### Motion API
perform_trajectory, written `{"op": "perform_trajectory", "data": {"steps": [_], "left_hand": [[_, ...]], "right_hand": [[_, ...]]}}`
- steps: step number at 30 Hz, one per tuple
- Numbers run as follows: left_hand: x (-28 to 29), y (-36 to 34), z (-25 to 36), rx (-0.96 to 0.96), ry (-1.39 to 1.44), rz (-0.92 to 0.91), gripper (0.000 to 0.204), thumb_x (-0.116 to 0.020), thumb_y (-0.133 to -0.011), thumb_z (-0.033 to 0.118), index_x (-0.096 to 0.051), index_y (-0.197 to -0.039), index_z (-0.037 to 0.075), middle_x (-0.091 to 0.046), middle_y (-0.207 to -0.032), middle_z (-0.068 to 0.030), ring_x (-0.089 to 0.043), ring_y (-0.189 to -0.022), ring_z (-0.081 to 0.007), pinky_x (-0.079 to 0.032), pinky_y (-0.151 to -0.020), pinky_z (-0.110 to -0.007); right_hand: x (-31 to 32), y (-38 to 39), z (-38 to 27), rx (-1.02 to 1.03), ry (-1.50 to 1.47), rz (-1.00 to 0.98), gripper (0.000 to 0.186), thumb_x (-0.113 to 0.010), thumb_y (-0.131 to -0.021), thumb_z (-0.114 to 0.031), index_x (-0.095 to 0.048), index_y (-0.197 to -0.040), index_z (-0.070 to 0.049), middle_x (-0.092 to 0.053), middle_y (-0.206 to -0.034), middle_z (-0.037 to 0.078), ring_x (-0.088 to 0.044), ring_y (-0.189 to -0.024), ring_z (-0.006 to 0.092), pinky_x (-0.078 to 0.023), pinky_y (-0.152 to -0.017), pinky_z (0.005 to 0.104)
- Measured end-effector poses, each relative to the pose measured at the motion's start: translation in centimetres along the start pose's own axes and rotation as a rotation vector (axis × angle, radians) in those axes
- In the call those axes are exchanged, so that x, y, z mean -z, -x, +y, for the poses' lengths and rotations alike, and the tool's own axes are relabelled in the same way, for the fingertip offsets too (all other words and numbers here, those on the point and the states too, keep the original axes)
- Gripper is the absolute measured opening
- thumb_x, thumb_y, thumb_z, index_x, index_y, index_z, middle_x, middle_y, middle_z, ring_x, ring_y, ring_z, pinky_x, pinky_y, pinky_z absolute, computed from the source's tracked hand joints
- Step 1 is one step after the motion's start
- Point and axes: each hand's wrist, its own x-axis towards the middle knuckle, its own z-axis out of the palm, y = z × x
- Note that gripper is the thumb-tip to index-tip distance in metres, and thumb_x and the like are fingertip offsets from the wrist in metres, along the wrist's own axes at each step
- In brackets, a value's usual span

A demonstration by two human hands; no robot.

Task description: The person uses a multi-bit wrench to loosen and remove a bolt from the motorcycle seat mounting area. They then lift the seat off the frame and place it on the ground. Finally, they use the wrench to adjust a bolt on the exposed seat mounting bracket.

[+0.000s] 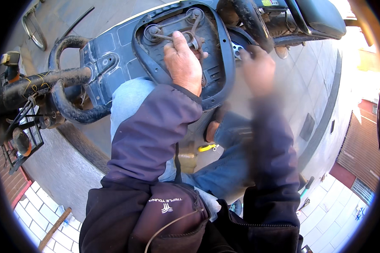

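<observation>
A black oval frame [227, 63] with a ribbed plastic inside lies face up before me and looks like the underside of a saddle. Coil springs [152, 33] and metal rods sit in it, meeting at a rusty ring-shaped clamp [193, 42]. My left hand [183, 63] reaches into the frame, thumb on top and fingers curled round the clamp. To the right of the frame, my right hand [257, 69] is smeared by motion. Its fingers are near a pale metal part with holes [237, 51]; whether it holds anything cannot be seen.
The frame rests on a vehicle's dark footboard [101, 63], with bent black tubes [82, 114] at the left. A padded black seat [321, 17] is at the upper right. A yellow-handled tool [206, 148] lies below, beside my leg. A bicycle wheel [33, 31] shows at the far left.
</observation>
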Motion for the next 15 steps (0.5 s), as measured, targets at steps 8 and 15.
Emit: {"op": "perform_trajectory", "data": {"steps": [8, 15], "left_hand": [[-0.1, 0.0, 0.4, -0.008, 0.032, 0.015, 0.039, -0.04, -0.101, 0.036, -0.046, -0.1, -0.002, -0.062, -0.083, -0.0129, -0.062, -0.061, -0.0175, -0.052, -0.052, -0.027], [0.1, -0.6, 0.0, -0.064, 0.086, -0.002, 0.038, -0.038, -0.102, 0.034, -0.045, -0.101, -0.003, -0.062, -0.084, -0.0122, -0.062, -0.064, -0.0167, -0.053, -0.055, -0.027]], "right_hand": [[12.2, 1.9, -11.7, 0.625, -1.402, -0.774, 0.025, -0.055, -0.094, -0.017, -0.065, -0.102, 0.004, -0.069, -0.096, 0.013, -0.066, -0.081, 0.0194, -0.053, -0.074, 0.0304], [11.2, 1.6, -13.2, 0.859, -1.641, -1.272, 0.024, -0.056, -0.094, -0.017, -0.065, -0.101, 0.004, -0.068, -0.095, 0.013, -0.066, -0.081, 0.02, -0.053, -0.073, 0.0307]]}}
